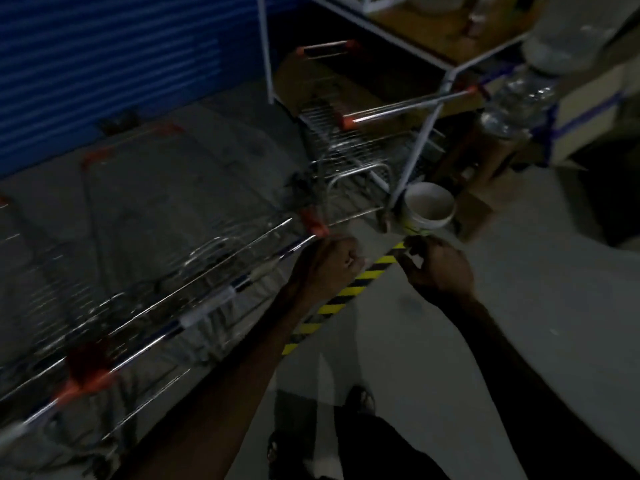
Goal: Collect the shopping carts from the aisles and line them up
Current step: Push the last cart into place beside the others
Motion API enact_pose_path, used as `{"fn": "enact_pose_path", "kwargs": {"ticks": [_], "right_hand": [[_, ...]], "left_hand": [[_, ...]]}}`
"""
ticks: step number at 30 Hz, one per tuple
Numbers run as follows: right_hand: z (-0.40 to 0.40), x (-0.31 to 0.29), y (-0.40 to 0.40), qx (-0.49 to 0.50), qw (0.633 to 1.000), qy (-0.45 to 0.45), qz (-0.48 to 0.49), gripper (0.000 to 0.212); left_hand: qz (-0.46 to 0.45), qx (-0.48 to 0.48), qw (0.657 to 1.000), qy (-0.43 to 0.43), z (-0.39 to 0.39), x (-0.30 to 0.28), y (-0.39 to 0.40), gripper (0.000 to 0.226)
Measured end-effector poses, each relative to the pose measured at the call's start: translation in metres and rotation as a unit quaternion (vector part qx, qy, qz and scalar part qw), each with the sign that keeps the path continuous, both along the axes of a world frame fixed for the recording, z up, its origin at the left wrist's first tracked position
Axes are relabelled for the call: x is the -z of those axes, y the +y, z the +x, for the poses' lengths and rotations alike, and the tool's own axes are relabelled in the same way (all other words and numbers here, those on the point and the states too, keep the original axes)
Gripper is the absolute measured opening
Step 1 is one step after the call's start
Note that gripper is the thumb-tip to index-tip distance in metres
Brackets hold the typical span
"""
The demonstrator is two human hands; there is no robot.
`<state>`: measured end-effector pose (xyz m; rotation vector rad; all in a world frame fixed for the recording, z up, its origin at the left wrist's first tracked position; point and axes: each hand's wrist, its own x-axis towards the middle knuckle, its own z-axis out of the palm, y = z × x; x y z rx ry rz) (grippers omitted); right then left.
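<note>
— Down by the blue corrugated shutter (104, 64), what's he got hold of?

— His left hand (327, 263) is fisted round the chrome handle bar (194, 315) of the nearest wire shopping cart (114, 296), right next to its orange end cap (313, 221). The picture is dark and smeared, mind.

— And the other hand?

— The right hand (438, 268) is off the cart, over the grey floor, fingers loosely curled; whether it pinches anything, I cannot tell. Under both hands runs a yellow-and-black striped floor tape (341, 297).

— Any more carts?

— A second wire cart with orange-tipped handle (405, 110) stands further in, beside the white metal shelving (377, 29). A white plastic bucket (429, 207) sits on the floor near its frame.
</note>
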<state>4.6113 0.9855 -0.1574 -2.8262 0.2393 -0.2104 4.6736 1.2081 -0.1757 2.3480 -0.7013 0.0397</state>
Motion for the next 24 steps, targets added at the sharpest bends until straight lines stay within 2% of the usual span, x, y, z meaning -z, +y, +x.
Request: {"fn": "enact_pose_path", "kwargs": {"ticks": [4, 8, 14, 19, 24], "right_hand": [[-0.018, 0.006, -0.058, 0.08, 0.996, 0.029, 0.033, 0.034], [-0.02, 0.005, -0.107, 0.14, 0.986, -0.002, 0.089, 0.033], [-0.008, 0.011, -0.185, 0.193, 0.97, -0.023, 0.147, 0.036], [0.0, 0.015, -0.234, 0.219, 0.963, -0.018, 0.154, 0.037], [0.022, 0.022, -0.268, 0.222, 0.963, 0.004, 0.154, 0.036]], "left_hand": [[-0.011, 0.074, 0.997, -0.029, 0.008, -0.006, -0.064, 0.045], [0.007, 0.118, 0.993, -0.021, 0.028, -0.008, -0.121, 0.041], [0.01, 0.128, 0.991, -0.026, 0.051, -0.009, -0.207, 0.035], [0.006, 0.195, 0.981, -0.012, 0.065, 0.004, -0.266, 0.032], [-0.002, 0.2, 0.98, 0.001, 0.093, 0.016, -0.306, 0.024]]}}
